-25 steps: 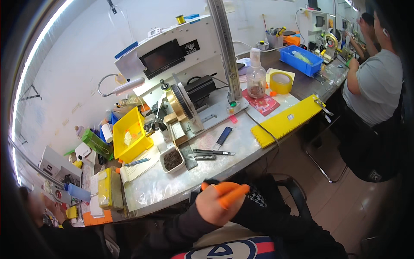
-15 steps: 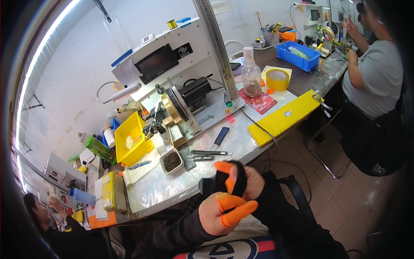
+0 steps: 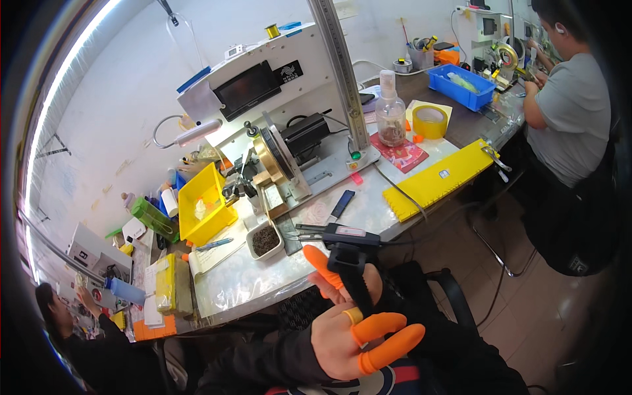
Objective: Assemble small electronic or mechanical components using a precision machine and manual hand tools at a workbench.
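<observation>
My left hand (image 3: 339, 339) is in front of my body, with two fingers in orange finger cots stuck out to the right. A yellowish band rings another finger beside a black strap (image 3: 359, 289), whose lower end runs down into this hand's grip. Behind the strap, my right hand (image 3: 370, 284) has an orange-covered finger stretched up and left, and the strap crosses in front of its palm. The strap's upper end meets a black buckle-like mount (image 3: 347, 259). Just beyond it, a black box-shaped device (image 3: 351, 237) with a pale label and a cable is at the table edge.
A white tray of dark granules (image 3: 264, 240), a blue-handled blade (image 3: 343, 204) and a yellow bin (image 3: 204, 205) are on the table (image 3: 240, 283). Behind stands a machine with a round spindle (image 3: 271, 155). A yellow board (image 3: 441, 178) lies right. Co-workers sit at both sides.
The black loop around my right fingers has become a straighter strap hanging between my hands. The black boxed device and its cable have come into sight above them. The right-hand co-worker leans toward their bench.
</observation>
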{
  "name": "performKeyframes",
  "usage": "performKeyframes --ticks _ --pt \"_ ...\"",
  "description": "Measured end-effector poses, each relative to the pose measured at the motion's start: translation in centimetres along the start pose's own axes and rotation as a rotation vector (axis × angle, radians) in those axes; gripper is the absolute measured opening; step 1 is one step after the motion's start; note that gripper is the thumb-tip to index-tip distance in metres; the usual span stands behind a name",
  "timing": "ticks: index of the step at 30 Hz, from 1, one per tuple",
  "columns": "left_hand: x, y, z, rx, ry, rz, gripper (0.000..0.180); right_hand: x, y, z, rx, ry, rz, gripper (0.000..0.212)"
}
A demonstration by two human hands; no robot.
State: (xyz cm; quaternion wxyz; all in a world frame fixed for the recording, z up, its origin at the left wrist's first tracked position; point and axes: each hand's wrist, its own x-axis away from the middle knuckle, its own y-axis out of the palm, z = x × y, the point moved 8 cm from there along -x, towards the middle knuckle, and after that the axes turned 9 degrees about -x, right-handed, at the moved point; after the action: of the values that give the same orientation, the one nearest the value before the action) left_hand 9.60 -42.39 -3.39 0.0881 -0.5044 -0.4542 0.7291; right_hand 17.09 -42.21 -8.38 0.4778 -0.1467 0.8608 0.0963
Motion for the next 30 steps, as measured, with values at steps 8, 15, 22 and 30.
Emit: performKeyframes --ticks 8,15,22,30 --pt "-1.1 0.5 1.7 -0.105 0.076 0.102 0.039 0.4 1.5 1.1 -0.449 0.671 -0.138 0.056" --pt "-0.3 -0.9 -0.2 0.239 0.142 0.202 0.030 -4.6 -2.8 -0.5 -1.112 0.725 0.130 0.049" --pt "-1.8 0.2 0.1 0.273 -0.006 0.163 0.035 -8.4 -2.5 1.2 -0.206 0.026 0.442 0.038" --pt "-4.3 1.7 2.2 0.052 0.098 -0.015 0.032 -13.6 3.6 5.0 0.188 -0.215 0.325 0.033"
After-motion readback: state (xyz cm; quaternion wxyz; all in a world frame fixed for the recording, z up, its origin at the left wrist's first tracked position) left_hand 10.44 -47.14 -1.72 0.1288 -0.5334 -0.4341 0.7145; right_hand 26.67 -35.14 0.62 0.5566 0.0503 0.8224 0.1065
